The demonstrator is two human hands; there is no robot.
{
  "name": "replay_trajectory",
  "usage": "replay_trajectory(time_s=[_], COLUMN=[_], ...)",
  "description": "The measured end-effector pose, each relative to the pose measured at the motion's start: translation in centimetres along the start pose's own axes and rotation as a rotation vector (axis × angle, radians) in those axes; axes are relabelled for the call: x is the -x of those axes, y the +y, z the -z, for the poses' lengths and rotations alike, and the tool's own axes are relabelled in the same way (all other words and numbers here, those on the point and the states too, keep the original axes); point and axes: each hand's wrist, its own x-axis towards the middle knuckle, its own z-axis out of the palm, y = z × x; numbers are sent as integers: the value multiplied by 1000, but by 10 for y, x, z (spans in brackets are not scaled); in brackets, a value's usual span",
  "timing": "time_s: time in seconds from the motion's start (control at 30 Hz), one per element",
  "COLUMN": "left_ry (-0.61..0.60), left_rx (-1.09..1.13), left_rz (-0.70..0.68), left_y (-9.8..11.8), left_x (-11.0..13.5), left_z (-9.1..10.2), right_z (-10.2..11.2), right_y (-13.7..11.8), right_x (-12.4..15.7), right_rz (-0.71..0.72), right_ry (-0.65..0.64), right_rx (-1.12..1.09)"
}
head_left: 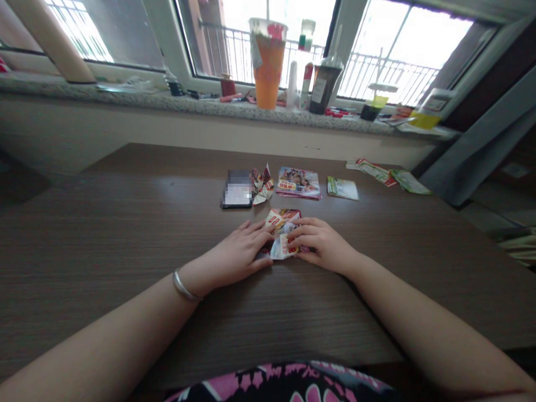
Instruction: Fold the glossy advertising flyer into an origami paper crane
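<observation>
bright windows back a brown table. from where i'm standing, the folded printed paper lies on it between the person's two hands. the left hand stretches its fingers over the paper's left side, thumb by the near edge; the right hand bends its fingers over the right side. neither is clenched, but i can't tell whether either pinches the paper. just beyond sit a pointed folded piece and some flyers.
</observation>
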Motion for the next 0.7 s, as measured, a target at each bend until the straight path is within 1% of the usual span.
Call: replay_trajectory(time_s=[0.1, 0.17, 0.23, 0.33, 0.47, 0.63, 0.7], left_ry=[48, 83, 104, 119, 82, -18, -55], left_rx=[-39, -66, -82, -90, -69, -43, -34], left_rz=[-12, -5, -6, -24, -27, -18, -17], left_y=[3, 6, 9, 10, 7, 0, -2], left_x=[-1, -2, -3, -4, -3, 2, 3], left_z=[1, 3, 4, 7, 6, -2, -5], right_z=[1, 2, 4, 6, 7, 11, 14], right_y=[-2, -6, -9, -12, -11, -7, -5], right_x=[0, -1, -2, -1, 1, 3, 3], right_rz=[15, -1, -43, -144, -256, -398, -424], right_ry=[-8, -26, -36, -33, -53, -36, -36], right_rx=[12, 12, 5, -1, -17, -56, -109])
